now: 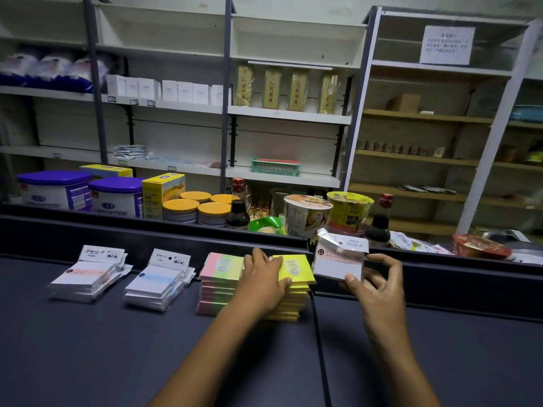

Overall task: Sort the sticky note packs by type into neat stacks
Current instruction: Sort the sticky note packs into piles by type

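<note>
Four stacks of sticky note packs are lined up on the dark counter. At the far left a white stack with pink bands is seen, and beside it a white stack with blue bands. Next, a pink-and-green stack stands just beside a yellow stack. The left hand is laid flat, fingers spread, across the adjoining tops of these two stacks. To the right of the yellow stack, a single white pack with a pink band is pinched between thumb and fingers of the right hand and held tilted above the counter.
</note>
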